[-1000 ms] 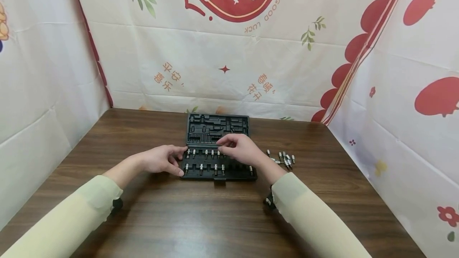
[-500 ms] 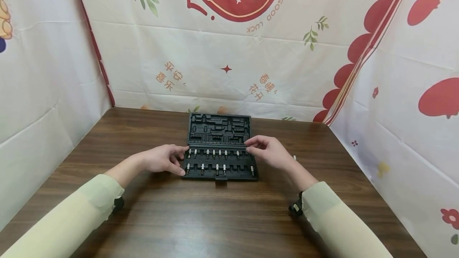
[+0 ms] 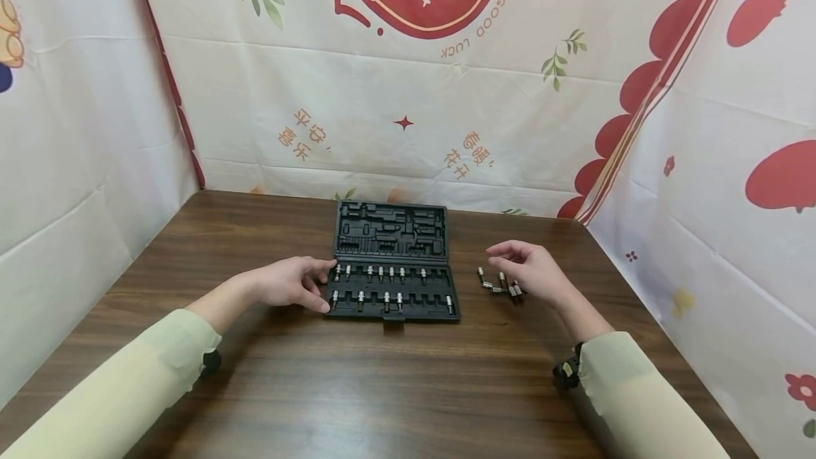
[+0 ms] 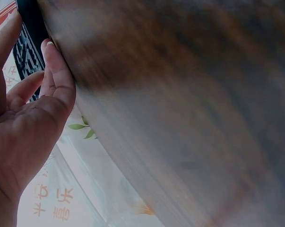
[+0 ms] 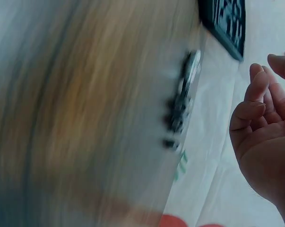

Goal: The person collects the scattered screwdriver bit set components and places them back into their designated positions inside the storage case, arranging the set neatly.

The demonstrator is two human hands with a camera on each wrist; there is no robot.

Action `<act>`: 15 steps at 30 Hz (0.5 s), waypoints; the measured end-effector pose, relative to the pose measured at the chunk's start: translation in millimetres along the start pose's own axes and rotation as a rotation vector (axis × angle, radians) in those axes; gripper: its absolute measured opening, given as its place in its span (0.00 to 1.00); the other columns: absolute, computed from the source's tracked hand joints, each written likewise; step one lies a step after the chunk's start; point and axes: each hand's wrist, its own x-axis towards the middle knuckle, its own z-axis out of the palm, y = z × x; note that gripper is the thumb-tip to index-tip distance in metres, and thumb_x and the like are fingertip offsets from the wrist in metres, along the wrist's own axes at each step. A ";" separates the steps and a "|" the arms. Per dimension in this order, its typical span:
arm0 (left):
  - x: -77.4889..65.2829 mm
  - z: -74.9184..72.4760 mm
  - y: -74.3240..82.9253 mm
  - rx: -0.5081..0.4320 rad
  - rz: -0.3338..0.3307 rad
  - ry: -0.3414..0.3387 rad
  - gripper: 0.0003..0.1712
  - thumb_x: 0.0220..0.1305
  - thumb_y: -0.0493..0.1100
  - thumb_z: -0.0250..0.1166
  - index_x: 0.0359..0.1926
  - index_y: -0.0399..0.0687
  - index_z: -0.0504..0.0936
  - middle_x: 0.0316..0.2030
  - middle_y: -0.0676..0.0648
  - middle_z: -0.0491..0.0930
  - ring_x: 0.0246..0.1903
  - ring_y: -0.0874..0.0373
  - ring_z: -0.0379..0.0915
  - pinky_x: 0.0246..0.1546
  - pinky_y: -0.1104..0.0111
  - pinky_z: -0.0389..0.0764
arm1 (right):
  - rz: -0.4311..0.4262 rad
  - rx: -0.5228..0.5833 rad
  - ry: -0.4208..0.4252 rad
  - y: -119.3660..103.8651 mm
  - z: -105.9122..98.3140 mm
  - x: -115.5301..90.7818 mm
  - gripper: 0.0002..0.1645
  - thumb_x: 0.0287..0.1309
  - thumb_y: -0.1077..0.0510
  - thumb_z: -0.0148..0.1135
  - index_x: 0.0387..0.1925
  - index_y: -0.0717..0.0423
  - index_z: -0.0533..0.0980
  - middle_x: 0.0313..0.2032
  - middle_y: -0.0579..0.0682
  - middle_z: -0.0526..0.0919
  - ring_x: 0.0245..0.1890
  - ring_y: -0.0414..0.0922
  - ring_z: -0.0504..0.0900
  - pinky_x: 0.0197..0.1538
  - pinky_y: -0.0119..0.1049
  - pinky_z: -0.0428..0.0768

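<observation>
The right hand (image 3: 532, 271), fingers loosely bent and empty, partly hides loose metal bits (image 3: 496, 290) at three o'clock from the moulded black case (image 3: 392, 259); the left hand (image 3: 287, 283), fingers wide, touches its nine-o'clock edge.

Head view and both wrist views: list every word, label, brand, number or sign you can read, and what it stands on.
"GOOD LUCK": back cloth, beside the red circle.
"平安喜乐": back cloth, left; also faint in the left wrist view.
"春暖花开": back cloth, right, slightly blurred.
Large white character: red circle, cut off by the frame, unreadable.
Black case and loose metal pieces: no legible text; any markings are too small or blurred.
</observation>
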 end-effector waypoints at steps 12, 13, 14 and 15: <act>-0.2 -1.0 -0.2 0.003 -0.004 -0.005 0.57 0.69 0.47 0.79 0.85 0.31 0.57 0.67 0.31 0.76 0.50 0.57 0.85 0.51 0.65 0.84 | 0.064 -0.128 0.011 31.2 -37.3 -6.4 0.25 0.77 0.49 0.68 0.65 0.60 0.83 0.45 0.59 0.87 0.41 0.46 0.82 0.42 0.37 0.84; 0.2 -1.0 -0.7 0.003 -0.003 -0.005 0.57 0.69 0.48 0.79 0.85 0.31 0.57 0.67 0.31 0.76 0.50 0.58 0.85 0.51 0.65 0.84 | 0.069 -0.150 0.004 34.4 -39.7 -6.2 0.25 0.77 0.49 0.69 0.65 0.60 0.83 0.46 0.58 0.87 0.41 0.45 0.82 0.42 0.36 0.83; 0.5 -0.9 -1.1 0.003 0.000 -0.006 0.57 0.69 0.48 0.79 0.85 0.31 0.57 0.67 0.31 0.76 0.50 0.58 0.85 0.51 0.65 0.84 | 0.074 -0.169 -0.007 37.4 -42.1 -6.2 0.25 0.77 0.50 0.69 0.65 0.60 0.83 0.46 0.58 0.87 0.42 0.45 0.82 0.42 0.35 0.82; 0.2 -1.0 -1.5 0.007 0.008 -0.009 0.57 0.69 0.48 0.79 0.85 0.30 0.57 0.67 0.31 0.76 0.50 0.58 0.85 0.51 0.65 0.84 | 0.078 -0.187 -0.019 40.5 -44.3 -6.3 0.24 0.76 0.50 0.69 0.65 0.60 0.83 0.47 0.57 0.88 0.42 0.44 0.82 0.43 0.34 0.82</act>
